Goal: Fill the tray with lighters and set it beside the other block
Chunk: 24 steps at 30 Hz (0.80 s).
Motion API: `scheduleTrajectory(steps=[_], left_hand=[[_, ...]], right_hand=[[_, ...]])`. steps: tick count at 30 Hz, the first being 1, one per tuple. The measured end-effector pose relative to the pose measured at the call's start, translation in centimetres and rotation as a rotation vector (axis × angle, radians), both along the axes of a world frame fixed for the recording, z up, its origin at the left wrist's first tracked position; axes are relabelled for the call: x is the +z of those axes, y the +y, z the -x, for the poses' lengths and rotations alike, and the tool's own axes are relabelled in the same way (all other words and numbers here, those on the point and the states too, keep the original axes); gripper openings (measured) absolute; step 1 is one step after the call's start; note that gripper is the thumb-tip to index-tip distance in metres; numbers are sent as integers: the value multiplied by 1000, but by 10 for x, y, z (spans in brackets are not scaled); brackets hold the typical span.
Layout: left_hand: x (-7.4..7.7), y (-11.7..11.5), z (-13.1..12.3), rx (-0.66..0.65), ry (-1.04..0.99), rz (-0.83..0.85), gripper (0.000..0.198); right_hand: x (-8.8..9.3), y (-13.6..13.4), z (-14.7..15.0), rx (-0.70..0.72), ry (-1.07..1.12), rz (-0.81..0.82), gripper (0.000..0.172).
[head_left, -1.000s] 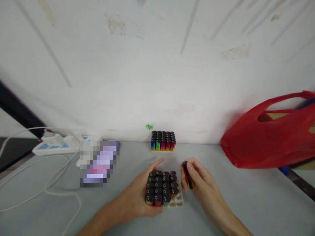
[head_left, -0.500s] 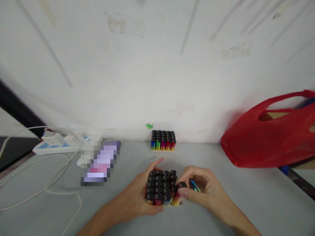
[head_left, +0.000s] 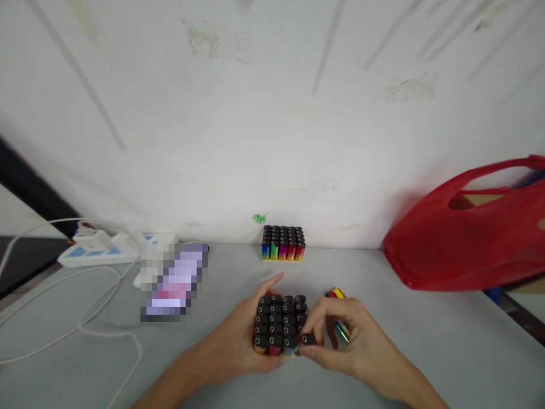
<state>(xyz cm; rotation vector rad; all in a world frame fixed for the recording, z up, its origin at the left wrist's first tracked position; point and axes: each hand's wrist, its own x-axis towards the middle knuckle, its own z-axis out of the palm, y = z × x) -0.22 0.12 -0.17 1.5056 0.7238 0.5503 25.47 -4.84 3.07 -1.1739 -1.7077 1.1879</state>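
Observation:
A tray of black-capped lighters [head_left: 279,324] sits on the grey table in front of me. My left hand [head_left: 238,335] wraps round its left side, index finger stretched toward the wall. My right hand [head_left: 344,335] pinches a lighter [head_left: 307,339] at the tray's near right corner, its cap level with the others. More coloured lighters [head_left: 338,326] are held against that hand's palm, their ends sticking out above the fingers.
A second, full tray of lighters [head_left: 283,243] stands against the white wall. A red plastic bag [head_left: 468,238] lies at the right. At the left are a white power strip [head_left: 102,250], loose cables [head_left: 85,329] and a blurred-out object [head_left: 172,283].
My right hand brought a lighter from beside the tray to its right edge, then pushed it down into the near right corner slot. The left hand has kept hold of the tray.

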Motion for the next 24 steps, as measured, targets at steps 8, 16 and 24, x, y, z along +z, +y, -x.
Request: scheduleTrajectory(steps=[8, 16, 24], left_hand=[[-9, 1, 1, 12, 11, -19, 124], [-6, 0, 1, -4, -23, 14, 120], [-4, 0, 1, 5, 2, 12, 121]], right_hand=[[0, 0, 1, 3, -6, 18, 14], [-3, -1, -3, -5, -56, -64, 13], [-1, 2, -4, -84, -25, -44, 21]])
